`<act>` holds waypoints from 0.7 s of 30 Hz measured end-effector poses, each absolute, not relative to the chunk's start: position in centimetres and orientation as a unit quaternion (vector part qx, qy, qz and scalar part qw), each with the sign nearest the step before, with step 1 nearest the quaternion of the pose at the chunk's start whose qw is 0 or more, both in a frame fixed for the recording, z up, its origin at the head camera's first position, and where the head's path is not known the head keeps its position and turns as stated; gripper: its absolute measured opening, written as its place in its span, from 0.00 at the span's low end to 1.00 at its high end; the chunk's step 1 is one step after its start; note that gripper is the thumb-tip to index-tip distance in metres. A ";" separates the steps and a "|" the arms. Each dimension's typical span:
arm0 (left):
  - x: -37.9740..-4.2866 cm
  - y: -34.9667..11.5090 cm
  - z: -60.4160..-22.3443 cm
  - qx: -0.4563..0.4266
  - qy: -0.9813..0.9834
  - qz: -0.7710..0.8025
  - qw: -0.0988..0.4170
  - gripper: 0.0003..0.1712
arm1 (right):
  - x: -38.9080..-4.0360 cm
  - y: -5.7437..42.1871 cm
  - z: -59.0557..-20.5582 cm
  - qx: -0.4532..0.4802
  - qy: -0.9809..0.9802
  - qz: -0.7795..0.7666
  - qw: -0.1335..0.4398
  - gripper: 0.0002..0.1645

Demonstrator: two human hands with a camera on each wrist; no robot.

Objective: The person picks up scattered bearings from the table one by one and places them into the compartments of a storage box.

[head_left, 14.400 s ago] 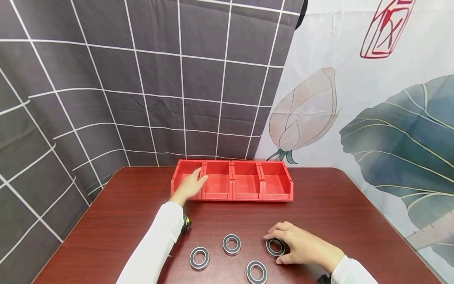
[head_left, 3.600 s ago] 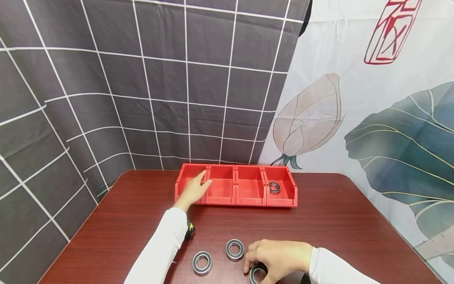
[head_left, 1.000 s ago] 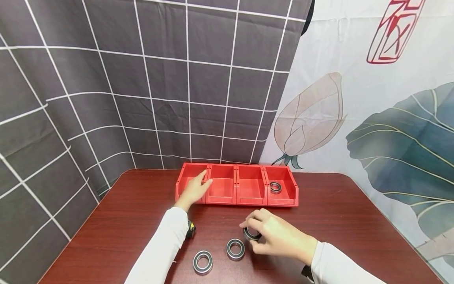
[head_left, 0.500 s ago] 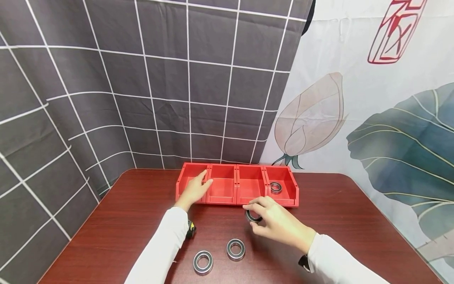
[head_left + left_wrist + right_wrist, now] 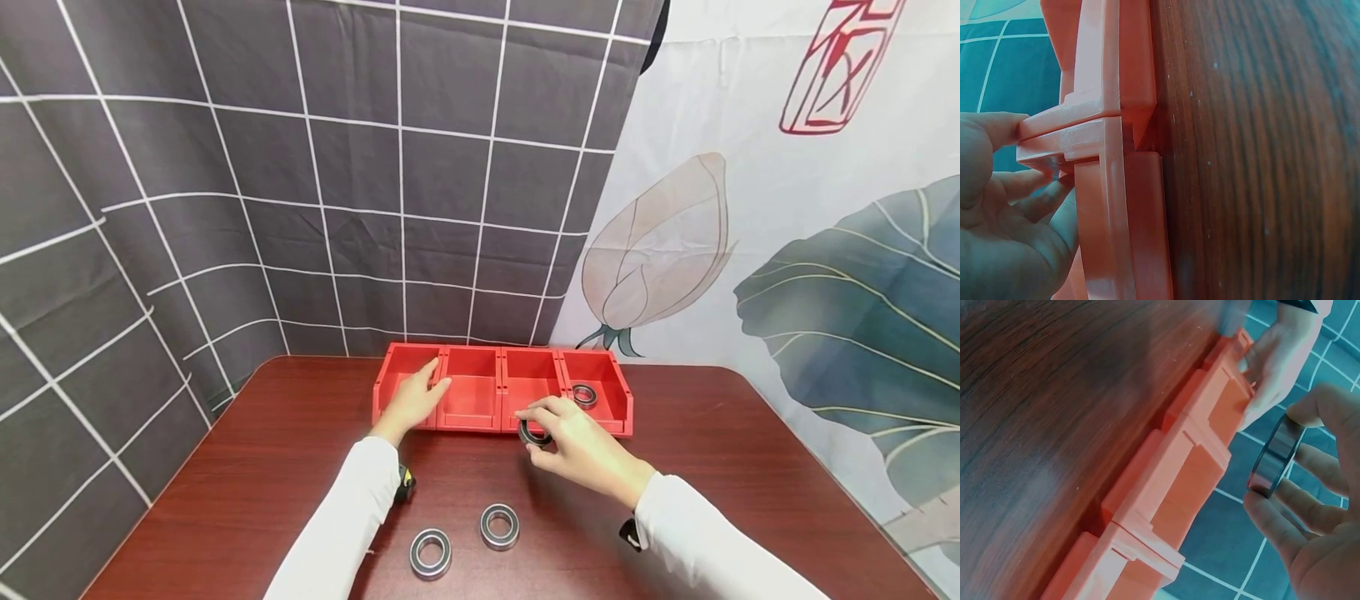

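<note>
My right hand [image 5: 581, 442] pinches a ball bearing [image 5: 1275, 456] between thumb and fingertips, over the front edge of the third red bin from the left. In the right wrist view the bearing stands edge-on, apart from the bins. My left hand [image 5: 410, 402] grips the wall between the first and second bins of the red bin row [image 5: 468, 420], thumb on one side and fingers on the other, as the left wrist view shows. Another bearing [image 5: 585, 406] lies in the rightmost bin. Two more bearings lie on the table, one nearer the left sleeve [image 5: 431, 572] and one right of it [image 5: 499, 544].
The dark red wooden table [image 5: 285, 467] ends at a grey gridded cloth [image 5: 337, 192] and a white cloth with a painted flower at the back. A small black and yellow object [image 5: 406, 483] shows beside the left sleeve.
A bearing has come to lie in the rightmost bin since the oldest frame. My right hand has lifted another off the table and carried it forward to the bins. My left hand stays put.
</note>
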State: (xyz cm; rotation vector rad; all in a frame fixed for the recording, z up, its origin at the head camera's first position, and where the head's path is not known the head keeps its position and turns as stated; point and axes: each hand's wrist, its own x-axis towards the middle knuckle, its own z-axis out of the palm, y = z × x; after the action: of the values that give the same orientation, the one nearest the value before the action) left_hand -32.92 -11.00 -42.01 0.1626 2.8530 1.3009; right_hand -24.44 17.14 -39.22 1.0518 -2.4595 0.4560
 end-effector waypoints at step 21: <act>-33.0 -11.1 -42.2 0.052 0.910 0.411 0.000 0.39 | -28.0 16.5 -39.6 0.298 -0.921 0.186 0.170 0.26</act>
State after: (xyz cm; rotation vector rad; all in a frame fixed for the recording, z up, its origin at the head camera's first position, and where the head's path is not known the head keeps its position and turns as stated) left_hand -33.04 -11.13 -42.19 0.1634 2.8585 1.2920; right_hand -27.97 16.48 -39.57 0.8455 -2.6170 0.5277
